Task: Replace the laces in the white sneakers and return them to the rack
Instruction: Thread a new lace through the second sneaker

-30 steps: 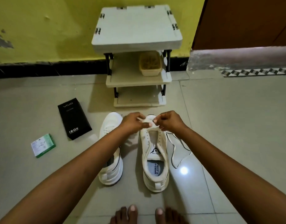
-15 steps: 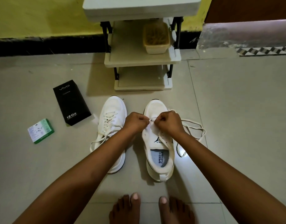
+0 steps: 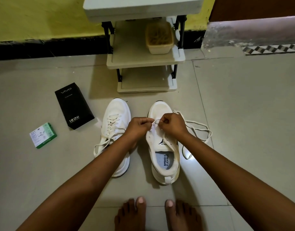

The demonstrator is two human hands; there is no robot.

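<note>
Head view, looking down at the floor point(image 3: 243, 114).

Two white sneakers sit side by side, toes toward the shoe rack point(image 3: 143, 62). Left sneaker point(image 3: 115, 130): laced up, ends loose and trailing off its left side. Right sneaker point(image 3: 163, 147): eyelets mostly bare, tongue exposed, insole print readable.

Left hand point(image 3: 138, 126) curled, pinching the lace point(image 3: 200, 129) or the eyelet flap near the toe end of the right sneaker; which of the two I cannot tell. Right hand point(image 3: 172, 123) curled round the lace just opposite, fingertips close to the left hand's. Rest of the lace lies in loose loops on the floor to the right of the sneaker.

Judged step: threading the lowest eyelets. Task is partway through; one sneaker looks done, neither is on the rack.

Risks from here:
- Loops on the floor cross each other; a hard pull could draw them into a knot.
- Uneven ends if the lace is not centred at the first eyelets, leaving one side short at the top.
- Lace twisting flat-to-edge through the eyelet, since the hands hide the entry.
- The unheld sneaker may slide on smooth tile when pulled.
- The left sneaker's trailing ends could snag when it is lifted.

Nearby: black vivo box point(image 3: 74, 105), small green-and-white box point(image 3: 43, 135), a beige tub point(image 3: 159, 39) on the rack's middle shelf, bare toes at the bottom edge.
</note>
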